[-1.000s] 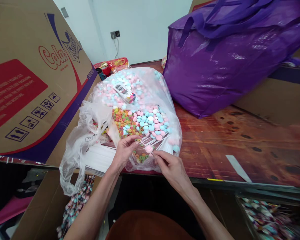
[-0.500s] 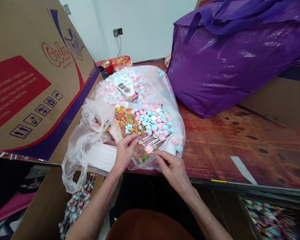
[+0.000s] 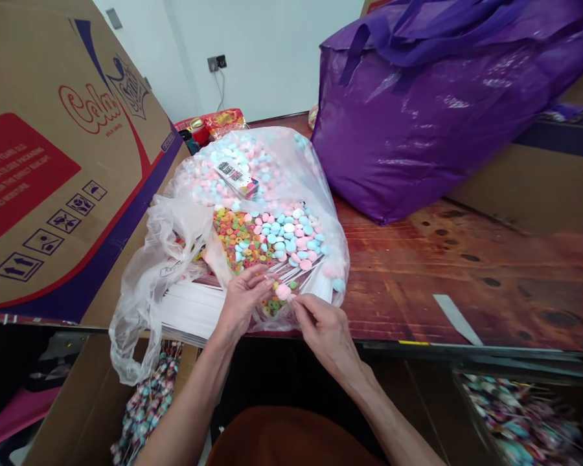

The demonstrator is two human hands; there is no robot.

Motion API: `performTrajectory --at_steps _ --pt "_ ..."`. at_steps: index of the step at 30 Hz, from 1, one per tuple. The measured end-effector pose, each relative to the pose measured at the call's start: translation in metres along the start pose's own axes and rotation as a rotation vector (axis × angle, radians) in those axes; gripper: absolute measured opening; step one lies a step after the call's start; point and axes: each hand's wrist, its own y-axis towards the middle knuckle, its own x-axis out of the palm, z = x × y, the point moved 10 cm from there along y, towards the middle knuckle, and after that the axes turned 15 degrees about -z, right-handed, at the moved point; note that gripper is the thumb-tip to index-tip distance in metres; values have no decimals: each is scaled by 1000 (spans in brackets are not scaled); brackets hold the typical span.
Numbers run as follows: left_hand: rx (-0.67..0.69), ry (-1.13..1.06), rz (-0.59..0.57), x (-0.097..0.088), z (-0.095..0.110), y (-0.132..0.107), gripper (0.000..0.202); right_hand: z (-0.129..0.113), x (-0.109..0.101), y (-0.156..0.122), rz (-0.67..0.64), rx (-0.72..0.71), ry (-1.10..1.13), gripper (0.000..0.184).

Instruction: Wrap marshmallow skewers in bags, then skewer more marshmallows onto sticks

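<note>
Between my two hands is a lollipop-like candy stick with a pink candy (image 3: 282,292) threaded on it and a small yellow piece (image 3: 274,285) near its left end. My right hand (image 3: 323,323) pinches the right end close to the pink candy. The fingers of my left hand (image 3: 245,294) close at the yellow end; their exact grip is partly hidden. Just behind lies an opened clear plastic bag (image 3: 337,252), holding pink and blue round candies (image 3: 291,236) and small coloured ring candies (image 3: 238,233). White sticks (image 3: 192,307) lie left of my left hand, with more beside the candies.
A large printed carton (image 3: 39,162) stands at left, and a purple bag (image 3: 418,123) at back right. A small box (image 3: 236,178) rests on the candies. Below the table edge are open boxes of finished-looking candy sticks (image 3: 148,401). A pale strip (image 3: 457,318) lies on the table.
My hands have drawn slightly closer together, and the pink candy sits nearer the yellow piece. The whole view has shifted a little, so the scene appears further left.
</note>
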Motion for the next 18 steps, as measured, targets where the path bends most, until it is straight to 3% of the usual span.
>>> performTrajectory --at_steps 4,7,9,11,14,16,18 --pt "-74 -56 -81 18 -19 0 56 8 0 -5 32 66 56 24" --pt "-100 32 -157 34 -30 7 50 25 -3 -11 65 146 149 25" --pt "-52 149 -155 41 -26 18 45 39 -9 -16 97 204 205 26" --pt "74 380 -95 45 -8 29 35 50 -18 -21 141 261 220 28" --pt "272 966 -10 61 22 42 26 63 -33 -29 201 321 210 31" --pt "267 1274 -58 73 21 52 34 69 -37 -34 215 340 222 32" --pt "250 1411 -73 73 17 59 40 73 -37 -37 210 349 244 32"
